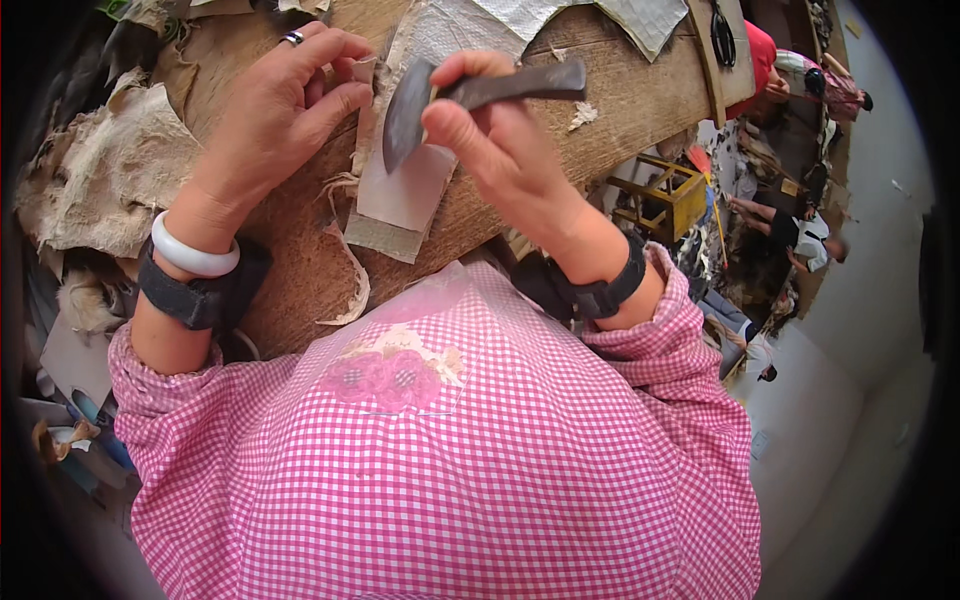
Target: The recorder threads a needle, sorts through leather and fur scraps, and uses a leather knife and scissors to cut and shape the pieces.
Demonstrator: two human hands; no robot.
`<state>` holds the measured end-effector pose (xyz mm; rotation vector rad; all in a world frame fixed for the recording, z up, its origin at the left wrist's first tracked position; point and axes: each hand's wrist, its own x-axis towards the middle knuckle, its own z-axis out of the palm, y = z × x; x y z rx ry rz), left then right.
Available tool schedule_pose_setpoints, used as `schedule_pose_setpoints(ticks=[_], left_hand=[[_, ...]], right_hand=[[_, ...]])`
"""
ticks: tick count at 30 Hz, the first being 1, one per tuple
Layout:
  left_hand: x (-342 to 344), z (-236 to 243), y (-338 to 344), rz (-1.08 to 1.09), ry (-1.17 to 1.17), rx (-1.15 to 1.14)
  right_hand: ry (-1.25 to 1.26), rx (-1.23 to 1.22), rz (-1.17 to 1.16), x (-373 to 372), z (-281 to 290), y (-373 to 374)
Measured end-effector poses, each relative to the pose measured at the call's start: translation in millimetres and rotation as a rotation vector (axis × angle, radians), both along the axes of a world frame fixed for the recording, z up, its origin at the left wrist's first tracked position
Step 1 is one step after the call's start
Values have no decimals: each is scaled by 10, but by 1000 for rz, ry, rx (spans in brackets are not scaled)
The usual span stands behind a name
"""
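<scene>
In my right hand (510,150) is a half-moon leather knife (403,118); thumb and fingers close round it where the dark curved blade meets its shank, and the shank points right. Beneath the blade lies a flat pale rectangular piece (398,190) on a wooden workbench (290,270). My left hand (285,105) is just left of the blade, its thumb and fingers pinched at the edge of a thin piece of hide (366,72). The fingers partly hide that edge. A thin curled offcut (350,285) hangs near the bench's front edge.
Rough pale hides (110,180) are heaped at the left. Whitish sheets (480,25) lie at the back, and black-handled scissors (722,40) rest at the far right. Beyond the bench stand a yellow wooden stool (672,203) and several people among scraps.
</scene>
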<state>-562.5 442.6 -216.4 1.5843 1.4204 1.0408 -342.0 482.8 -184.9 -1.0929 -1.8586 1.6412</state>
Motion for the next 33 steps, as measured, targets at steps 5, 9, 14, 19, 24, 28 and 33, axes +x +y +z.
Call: schedule_pose_setpoints(ticks=[5, 9, 14, 19, 24, 28, 33], left_hand=[[-10, -48, 30, -8, -1, -15], [-32, -87, 18, -1, 78, 21], [-16, -88, 22, 49, 35, 35], [-11, -47, 22, 44, 49, 12], [-18, -8, 0, 44, 27, 25], [-22, 15, -29, -48, 15, 39], [-44, 233, -103, -183, -46, 38]], right_hand=[[28, -191, 26, 5, 9, -142], [-44, 59, 66, -36, 0, -160], [-10, 110, 97, -88, -8, -187], [0, 92, 121, -119, -11, -217], [-24, 132, 105, -132, 15, -193], [-111, 159, 128, -173, 42, -149], [-129, 77, 79, -192, 45, -140]])
